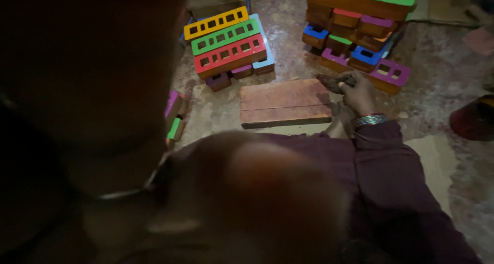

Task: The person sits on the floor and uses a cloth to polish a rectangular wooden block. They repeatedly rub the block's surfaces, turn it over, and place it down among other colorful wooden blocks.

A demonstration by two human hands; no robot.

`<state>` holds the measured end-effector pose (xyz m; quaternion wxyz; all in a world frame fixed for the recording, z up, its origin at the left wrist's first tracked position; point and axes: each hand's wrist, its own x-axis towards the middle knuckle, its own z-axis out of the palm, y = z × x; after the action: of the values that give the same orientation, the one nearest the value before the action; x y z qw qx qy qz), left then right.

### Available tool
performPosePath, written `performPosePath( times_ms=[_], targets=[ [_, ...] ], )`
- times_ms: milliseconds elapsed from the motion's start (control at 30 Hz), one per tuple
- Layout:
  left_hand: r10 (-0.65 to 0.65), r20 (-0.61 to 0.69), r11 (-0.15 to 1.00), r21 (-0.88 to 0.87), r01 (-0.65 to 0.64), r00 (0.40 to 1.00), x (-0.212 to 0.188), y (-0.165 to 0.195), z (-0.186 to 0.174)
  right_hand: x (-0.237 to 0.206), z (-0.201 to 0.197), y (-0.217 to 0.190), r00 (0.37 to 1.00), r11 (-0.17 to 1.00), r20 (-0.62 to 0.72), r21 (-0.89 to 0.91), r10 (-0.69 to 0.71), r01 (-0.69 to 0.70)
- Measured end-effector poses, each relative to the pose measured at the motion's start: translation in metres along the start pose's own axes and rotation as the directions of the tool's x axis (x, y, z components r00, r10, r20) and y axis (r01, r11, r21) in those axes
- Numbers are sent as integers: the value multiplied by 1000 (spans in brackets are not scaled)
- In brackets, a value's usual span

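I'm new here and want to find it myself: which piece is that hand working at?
Start at the stack of coloured slotted blocks at top centre. Just below it on the floor lies a flat reddish-brown wooden slab. The right hand, holding something dark, rests at its right end. Unlike its neighbours, the slab is unpainted, broad and has no slots.

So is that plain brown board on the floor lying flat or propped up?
Lying flat. The brown board shows its broad top face and rests on the floor, with the right hand at its far right corner.
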<state>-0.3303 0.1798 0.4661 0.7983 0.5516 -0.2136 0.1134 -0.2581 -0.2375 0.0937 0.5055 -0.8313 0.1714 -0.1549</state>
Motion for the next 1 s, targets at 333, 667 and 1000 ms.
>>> performPosePath(
  times_ms=[333, 667, 1000],
  targets=[
    [-44, -20, 999, 28, 45, 999, 0, -2, -12, 10, 10, 32, 964, 938, 33, 242, -262, 247],
    [-128, 27, 988, -83, 129, 991, -10, -15, 43, 2, 8, 9, 992, 989, 21, 79, -127, 125],
    [-242, 52, 928, -279, 247, 969, -39, -26, 108, 3, -1, -9, 979, 980, -41, -32, -198, 196]
  ],
)
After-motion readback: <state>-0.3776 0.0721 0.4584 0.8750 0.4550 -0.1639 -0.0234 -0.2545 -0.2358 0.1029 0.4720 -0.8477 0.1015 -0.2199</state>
